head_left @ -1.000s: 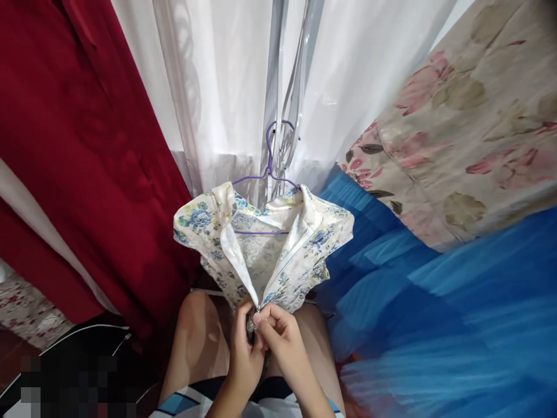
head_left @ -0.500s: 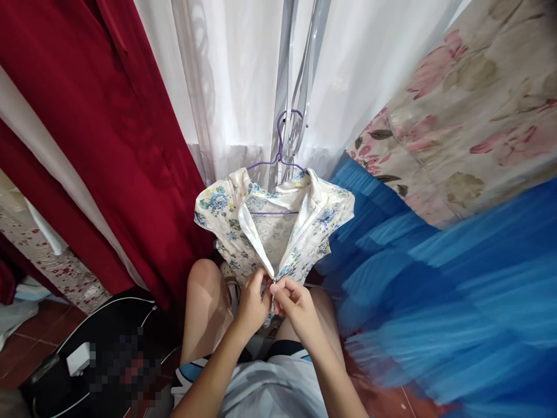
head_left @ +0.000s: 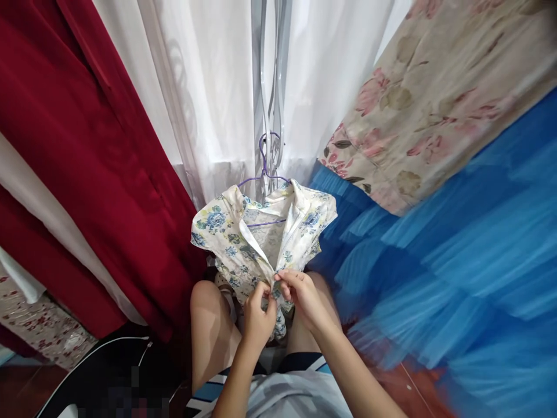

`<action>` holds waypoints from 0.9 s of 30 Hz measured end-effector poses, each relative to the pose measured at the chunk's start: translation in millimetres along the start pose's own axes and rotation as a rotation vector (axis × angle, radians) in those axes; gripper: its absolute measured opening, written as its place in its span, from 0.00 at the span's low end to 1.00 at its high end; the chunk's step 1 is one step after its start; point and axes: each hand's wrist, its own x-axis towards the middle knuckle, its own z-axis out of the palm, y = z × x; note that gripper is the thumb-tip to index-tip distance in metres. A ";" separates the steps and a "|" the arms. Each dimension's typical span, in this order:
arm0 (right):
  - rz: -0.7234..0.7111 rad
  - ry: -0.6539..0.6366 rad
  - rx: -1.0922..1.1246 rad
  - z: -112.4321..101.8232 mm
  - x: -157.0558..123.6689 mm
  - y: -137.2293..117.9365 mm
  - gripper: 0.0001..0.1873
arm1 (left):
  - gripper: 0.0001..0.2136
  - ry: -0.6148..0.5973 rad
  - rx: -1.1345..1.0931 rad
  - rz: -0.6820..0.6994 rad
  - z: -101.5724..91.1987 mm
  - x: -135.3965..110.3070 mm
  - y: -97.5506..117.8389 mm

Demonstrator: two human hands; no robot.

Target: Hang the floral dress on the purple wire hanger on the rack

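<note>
A short-sleeved white blouse with blue flowers and a collar hangs in front of me on a purple wire hanger. Its front opening is spread in a V that narrows to a point at my fingers. My left hand pinches the fabric of the front edge just below that point. Slightly higher, my right hand pinches the opening where its two edges meet. Whether a small zip pull lies between the right fingertips is hidden. The lower part of the blouse drops between my knees.
White cloth and grey straps hang behind the hanger. Dark red fabric drapes on the left. To the right are a beige floral cloth and blue tulle. A black container with a white cable sits at lower left.
My hands were close together at the opening's tip; now they are apart, the right one higher and the left one lower. The view has shifted, and the blouse appears slightly lower and leftward.
</note>
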 end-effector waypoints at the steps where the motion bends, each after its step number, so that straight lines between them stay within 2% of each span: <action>1: 0.000 0.009 0.027 1.9 2.5 -0.5 0.17 | 0.04 0.008 0.016 0.006 -1.6 0.3 -2.5; 7: -0.084 0.030 0.064 14.3 25.9 -20.2 0.16 | 0.06 0.048 0.094 0.029 -14.8 3.7 -13.4; 15: -0.257 0.017 0.090 31.0 77.3 -92.4 0.14 | 0.07 0.080 0.088 0.033 -5.8 5.5 -16.1; 19: -0.336 0.005 0.104 35.2 93.0 -118.8 0.13 | 0.06 0.076 0.089 -0.002 -2.8 4.1 -22.5; 22: -0.372 -0.014 0.081 37.2 95.2 -125.1 0.13 | 0.06 0.076 0.068 -0.017 -4.7 3.1 -30.2; 27: -0.322 -0.074 0.037 32.5 93.2 -113.8 0.13 | 0.04 0.034 0.063 -0.029 -6.5 4.2 -36.8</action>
